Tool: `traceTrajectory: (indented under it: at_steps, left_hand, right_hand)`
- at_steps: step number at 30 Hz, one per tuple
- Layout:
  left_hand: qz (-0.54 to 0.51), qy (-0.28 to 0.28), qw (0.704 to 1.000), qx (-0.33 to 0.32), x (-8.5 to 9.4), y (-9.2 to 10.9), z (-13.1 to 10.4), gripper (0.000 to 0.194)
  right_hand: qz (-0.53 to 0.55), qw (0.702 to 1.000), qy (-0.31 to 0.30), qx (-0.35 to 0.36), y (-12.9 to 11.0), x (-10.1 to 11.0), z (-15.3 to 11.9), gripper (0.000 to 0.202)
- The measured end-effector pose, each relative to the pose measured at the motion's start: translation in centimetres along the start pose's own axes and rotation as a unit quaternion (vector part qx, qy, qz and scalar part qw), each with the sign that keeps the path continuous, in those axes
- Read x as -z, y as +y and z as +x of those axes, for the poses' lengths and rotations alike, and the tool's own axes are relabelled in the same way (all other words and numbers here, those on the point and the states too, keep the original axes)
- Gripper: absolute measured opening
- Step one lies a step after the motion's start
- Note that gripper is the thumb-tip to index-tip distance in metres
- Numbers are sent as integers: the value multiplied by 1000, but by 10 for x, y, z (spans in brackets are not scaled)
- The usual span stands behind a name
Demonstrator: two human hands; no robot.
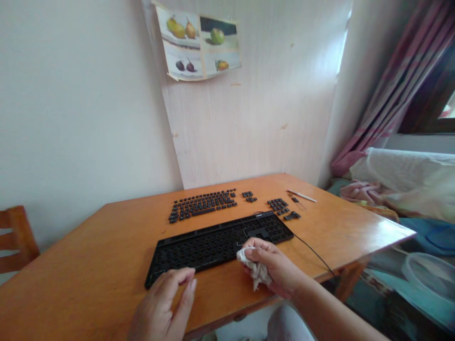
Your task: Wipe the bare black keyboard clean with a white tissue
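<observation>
The right hand (272, 265) pinches a crumpled white cloth (262, 275) at the near side of the black keyboard (206, 246), toward its right. Left of it, the left hand (165, 298) curls loosely, holding nothing, by the keyboard's near edge.

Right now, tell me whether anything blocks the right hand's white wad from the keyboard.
Nothing visible stands between the white wad in the right hand and the keyboard; loose keys lie beyond it.

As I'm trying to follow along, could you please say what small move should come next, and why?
Probably wipe the keyboard base with the crumpled white wad: the right hand grips it nearby, and loose keycaps lie beyond the base.
</observation>
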State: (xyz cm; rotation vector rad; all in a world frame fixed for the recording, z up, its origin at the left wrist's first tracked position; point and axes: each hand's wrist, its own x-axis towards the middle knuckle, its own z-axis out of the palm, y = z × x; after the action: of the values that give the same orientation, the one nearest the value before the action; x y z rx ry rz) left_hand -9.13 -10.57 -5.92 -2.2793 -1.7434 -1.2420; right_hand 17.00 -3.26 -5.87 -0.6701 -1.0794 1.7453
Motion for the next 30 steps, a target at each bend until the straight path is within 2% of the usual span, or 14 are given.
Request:
traceTrajectory:
  at_steps: [2, 5, 9, 16, 22, 26, 30]
  left_hand:
    - [-57, -36, 998, -1, -16, 24, 4, 17]
    - [-132, -82, 987, 46, -35, 55, 14, 19]
    - [-219, -101, 965, 99, -50, 79, 26, 23]
    - [-265, -87, 952, 129, -57, 86, 30, 23]
    - [-340, -97, 920, 172, -59, 86, 29, 28]
    - [-370, -103, 901, 203, -58, 81, 29, 28]
    - [-370, -108, 896, 222, -56, 78, 28, 27]
  right_hand:
    - [-3, 1000, 4, 2, -1, 0, 0, 26]
    - [-10, 1000, 0, 3, 0, 1, -1, 27]
    - [-16, 1000, -19, -4, 2, 2, -3, 31]
    - [-16, 999, -29, 1, 3, 2, -4, 30]
    - [-40, 998, -32, 20, 4, 1, -6, 30]
    - [-88, 995, -37, 40, 8, -2, -9, 30]
    - [-188, 978, -23, 87, 14, -7, -14, 31]
